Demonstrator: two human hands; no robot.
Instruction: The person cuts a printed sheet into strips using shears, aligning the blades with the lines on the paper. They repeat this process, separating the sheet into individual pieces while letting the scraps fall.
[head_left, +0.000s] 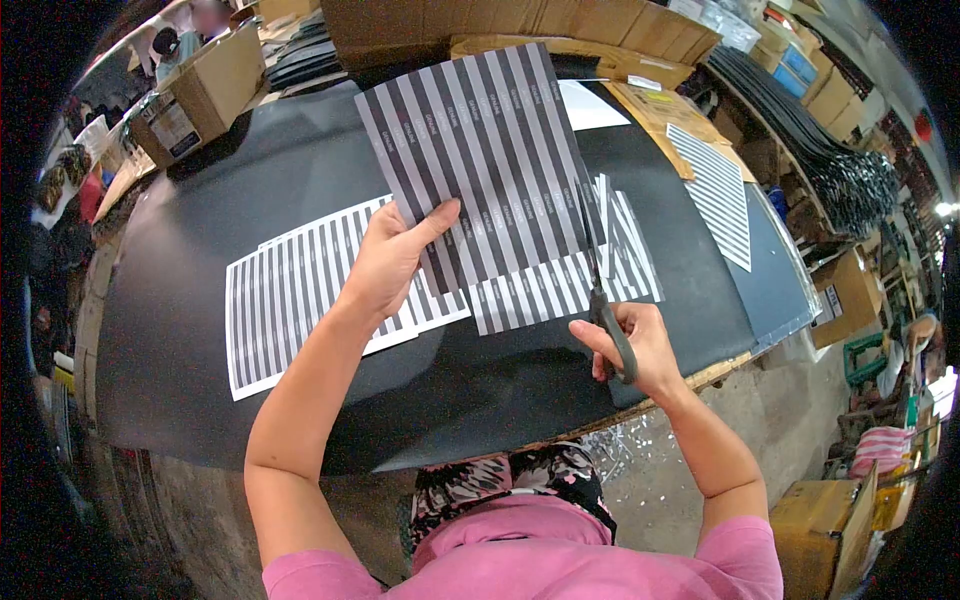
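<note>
My left hand (395,255) pinches the lower left part of a black-and-grey striped sheet (480,160), thumb on top, held up above the table. My right hand (632,345) is closed round the dark handles of a pair of scissors (602,305). The scissors' blades point up along the right edge of the held sheet. Beneath it, a pile of white-and-grey striped sheets (290,300) lies on the left. More striped pieces (535,295) lie under the sheet's lower edge, with loose cut strips (630,250) to their right.
A black-topped table (400,420) spans the view. Another striped sheet (715,185) rests at its right side near brown cardboard (655,110). Boxes (195,100) stand at the back left. Paper scraps (640,450) litter the floor. A person (175,50) is far off at the upper left.
</note>
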